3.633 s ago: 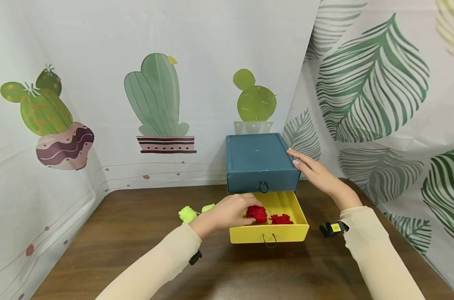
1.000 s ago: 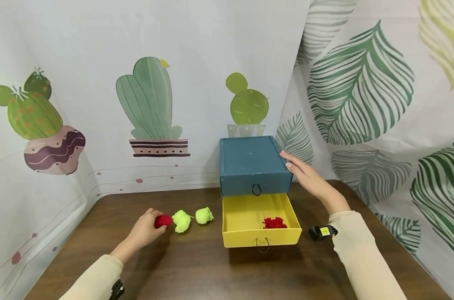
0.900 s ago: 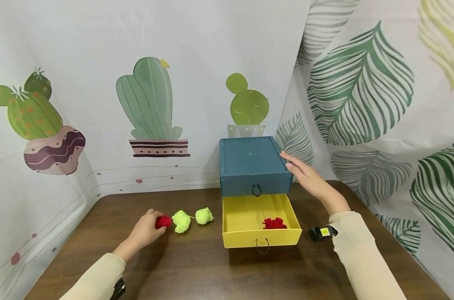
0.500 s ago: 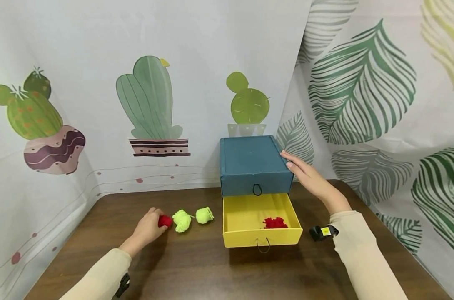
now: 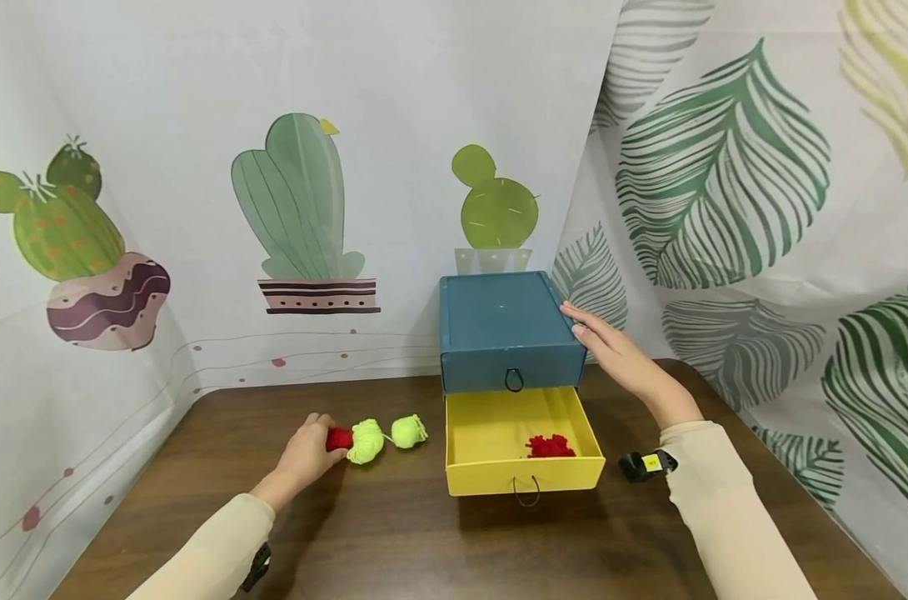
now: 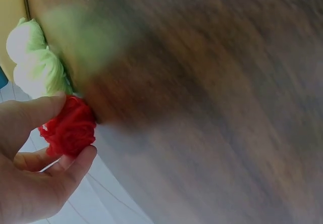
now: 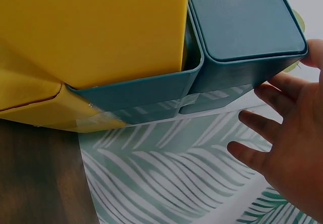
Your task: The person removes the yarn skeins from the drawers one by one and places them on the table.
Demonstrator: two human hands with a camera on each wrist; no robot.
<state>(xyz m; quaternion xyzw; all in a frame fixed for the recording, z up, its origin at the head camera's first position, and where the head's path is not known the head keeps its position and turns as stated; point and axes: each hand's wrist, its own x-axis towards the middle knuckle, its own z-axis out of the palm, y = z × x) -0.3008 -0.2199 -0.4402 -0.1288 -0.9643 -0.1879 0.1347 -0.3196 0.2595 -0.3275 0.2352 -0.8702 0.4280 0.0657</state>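
Note:
My left hand (image 5: 308, 452) pinches a small red yarn ball (image 6: 73, 126) between thumb and fingers, low over the table. It sits right against a neon green yarn ball (image 5: 366, 442), and a second green yarn ball (image 5: 408, 431) lies just to the right of that one. My right hand (image 5: 622, 356) rests with straight fingers on the right edge of the blue drawer box (image 5: 502, 310). Below the blue part, a yellow drawer (image 5: 525, 477) is pulled out, with another red yarn ball (image 5: 550, 447) inside near its front right.
Everything stands on a brown wooden table (image 5: 394, 542). A wall cloth (image 5: 401, 167) printed with cacti and leaves hangs behind it. Black loop handles hang on both drawer fronts.
The left hand took a red yarn ball out of the yellow drawer to the left side of the table, then slid it right against the green one. The right hand stayed at the box.

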